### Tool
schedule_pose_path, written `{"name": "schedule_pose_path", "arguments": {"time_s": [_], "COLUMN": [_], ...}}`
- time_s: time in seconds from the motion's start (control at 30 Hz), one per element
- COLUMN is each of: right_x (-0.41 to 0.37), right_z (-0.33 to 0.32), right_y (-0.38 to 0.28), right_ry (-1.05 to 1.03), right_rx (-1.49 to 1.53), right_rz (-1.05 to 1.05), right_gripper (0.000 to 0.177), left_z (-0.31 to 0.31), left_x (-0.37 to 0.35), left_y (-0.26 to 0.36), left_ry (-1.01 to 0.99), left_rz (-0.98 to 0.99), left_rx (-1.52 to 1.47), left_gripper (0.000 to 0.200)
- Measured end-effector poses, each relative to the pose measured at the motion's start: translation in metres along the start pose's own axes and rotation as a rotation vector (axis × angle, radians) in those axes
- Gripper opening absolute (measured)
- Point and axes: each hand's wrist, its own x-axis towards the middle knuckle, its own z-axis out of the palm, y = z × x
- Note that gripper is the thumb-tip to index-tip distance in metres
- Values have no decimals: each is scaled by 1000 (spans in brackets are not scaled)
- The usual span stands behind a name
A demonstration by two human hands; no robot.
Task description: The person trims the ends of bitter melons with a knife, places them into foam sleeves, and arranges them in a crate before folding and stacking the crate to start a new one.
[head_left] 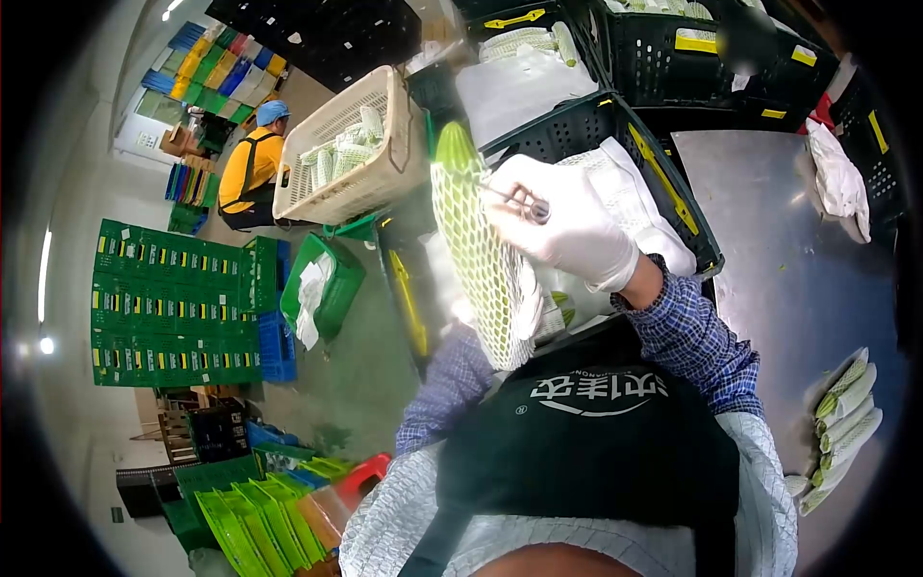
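A pale green, long vegetable (476, 250) in a white foam net sleeve stands tilted in front of me, its bare green tip at the top. My left hand (528, 304), in a white glove, grips it near the lower end and is mostly hidden behind it. My right hand (567, 219), also gloved in white, is closed beside its upper part. Between the right fingers shows a thin, dark metal tool (528, 201) with a rounded end, pointing at the sleeve; its exact kind I cannot tell. Beneath both hands is a dark green crate (663, 178) with white liner.
Several netted vegetables (844, 428) lie on the steel table (760, 260) at right, with a white glove (836, 173) farther up. A beige basket (332, 197) holds more. Dark crates (663, 48) stand ahead. Green crates (173, 308) are stacked left; a person (252, 168) crouches beyond.
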Motion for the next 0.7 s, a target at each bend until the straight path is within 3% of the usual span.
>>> {"name": "schedule_pose_path", "arguments": {"time_s": [0.07,0.13,0.17,0.27,0.3,0.37,0.4,0.47,0.5,0.6,0.67,0.7], "right_x": [-5,-15,-10,-8,3,12,17,17,13,-1,-2,-7], "right_z": [2,-2,7,5,3,-11,-13,-12,-5,-2,0,-1], "right_y": [9,-2,7,5,5,-1,0,12,14,11,29,28], "right_ry": [-81,-266,-164,137,190,199,177,96,129,196,256,234], "right_rx": [-212,-311,-212,-348,-80,-127,8,-99,-1,-244,-346,-528], "right_rz": [-243,-116,-344,-410,-356,-214,-74,-189,-123,-67,-372,-406], "right_gripper": [21,22,14,17,23,45,54,57,52,44,30,26], "left_z": [-1,-1,-1,-2,-2,-3,-2,-2,-1,-1,-1,-1], "left_x": [-1,0,-1,0,1,2,3,2,2,0,-2,-1], "left_y": [-5,-10,-10,-7,-7,-7,-8,-10,-11,-14,-14,-15], "left_ry": [-71,-112,-121,-126,-128,-129,-138,-147,-153,-162,-168,-172], "left_rz": [-62,-87,-93,-82,-81,-76,-81,-92,-100,-119,-125,-127], "left_rx": [-8,-8,-5,19,19,26,38,48,53,62,69,77], "left_gripper": [48,49,50,51,52,53,54,56,57,60,62,63]}}
